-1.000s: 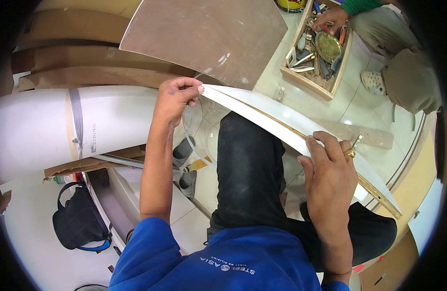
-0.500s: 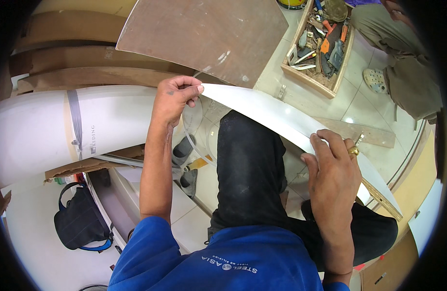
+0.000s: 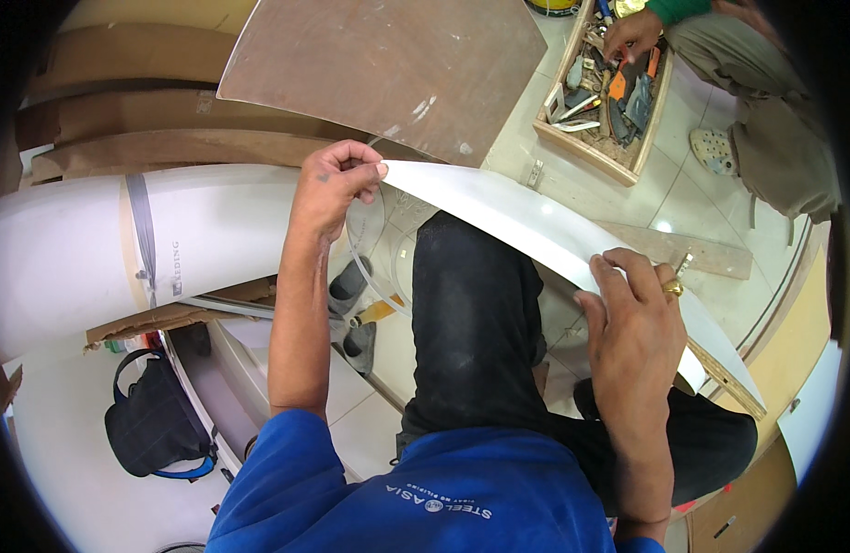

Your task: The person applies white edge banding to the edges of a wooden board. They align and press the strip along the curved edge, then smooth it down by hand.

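A long white curved strip (image 3: 485,203) slants across my lap from upper left to lower right, with a pale wooden edge (image 3: 729,378) showing at its right end. My left hand (image 3: 344,180) pinches its pointed left tip between thumb and fingers. Further along, my right hand (image 3: 632,323) grips the strip, fingertips bent over its top and thumb near the lower edge. My dark-trousered knee (image 3: 466,304) is beneath it. What the right fingertips press on underneath is hidden.
Brown board (image 3: 379,64) above; large white roll (image 3: 75,249) and cardboard (image 3: 139,111) at left. Black bag (image 3: 158,415), grey shoes (image 3: 356,346) lower left. At upper right, a co-worker's hand (image 3: 632,32) reaches into a wooden toolbox (image 3: 586,143); their clogged foot (image 3: 715,152) is nearby.
The white surface now covers the wooden line seen along the strip's middle a second ago. My right hand has shifted slightly right. The co-worker's hand left the toolbox and is back over it.
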Demonstrator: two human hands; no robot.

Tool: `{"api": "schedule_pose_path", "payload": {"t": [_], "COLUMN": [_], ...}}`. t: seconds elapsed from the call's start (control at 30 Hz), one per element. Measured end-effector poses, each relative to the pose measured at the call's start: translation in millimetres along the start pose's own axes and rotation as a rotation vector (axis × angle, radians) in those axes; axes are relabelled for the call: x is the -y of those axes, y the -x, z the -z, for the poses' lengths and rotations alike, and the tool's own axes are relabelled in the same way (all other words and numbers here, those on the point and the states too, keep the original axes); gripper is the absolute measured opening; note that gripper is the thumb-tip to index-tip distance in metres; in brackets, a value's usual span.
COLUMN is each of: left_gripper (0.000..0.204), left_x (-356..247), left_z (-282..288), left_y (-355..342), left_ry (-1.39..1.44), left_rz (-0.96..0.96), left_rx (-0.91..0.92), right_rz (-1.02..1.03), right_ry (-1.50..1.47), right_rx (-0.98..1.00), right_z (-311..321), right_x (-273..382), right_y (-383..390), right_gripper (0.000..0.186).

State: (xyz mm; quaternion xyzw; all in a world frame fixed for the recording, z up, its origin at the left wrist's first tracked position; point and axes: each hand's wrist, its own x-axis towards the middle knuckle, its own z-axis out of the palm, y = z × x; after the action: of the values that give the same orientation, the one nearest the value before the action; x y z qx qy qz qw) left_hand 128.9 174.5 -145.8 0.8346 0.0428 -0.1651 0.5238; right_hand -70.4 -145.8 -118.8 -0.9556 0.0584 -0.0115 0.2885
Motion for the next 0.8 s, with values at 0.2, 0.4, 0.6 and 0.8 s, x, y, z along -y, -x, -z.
{"api": "schedule_pose_path", "payload": {"t": [0.2,0.4,0.6,0.8], "left_gripper": [0.023,0.035,0.038,0.039], "left_x": [3.3,-12.1,-21.4,-17.3], "left_z": [8.0,20.6,14.5,12.4], "left_y": [-0.9,-4.4,-4.1,-7.0], "left_ry": [-0.302,-0.575,-0.805,-0.792], "left_rz": [-0.396,-0.536,-0.608,-0.697], "left_rx": [0.152,0.359,0.362,0.347], "right_rz": [0.003,0.004,-0.039,-0.048], "right_ry": [0.029,0.024,0.008,-0.005], "right_rx": [0.007,0.006,0.013,0.013], "right_z": [-0.6,-0.2,1.5,1.4], "right_x": [-0.5,0.5,5.0,5.4], "right_y": [-1.2,-0.1,-0.2,-0.3], "right_gripper": [0.033,0.035,0.035,0.034]}}
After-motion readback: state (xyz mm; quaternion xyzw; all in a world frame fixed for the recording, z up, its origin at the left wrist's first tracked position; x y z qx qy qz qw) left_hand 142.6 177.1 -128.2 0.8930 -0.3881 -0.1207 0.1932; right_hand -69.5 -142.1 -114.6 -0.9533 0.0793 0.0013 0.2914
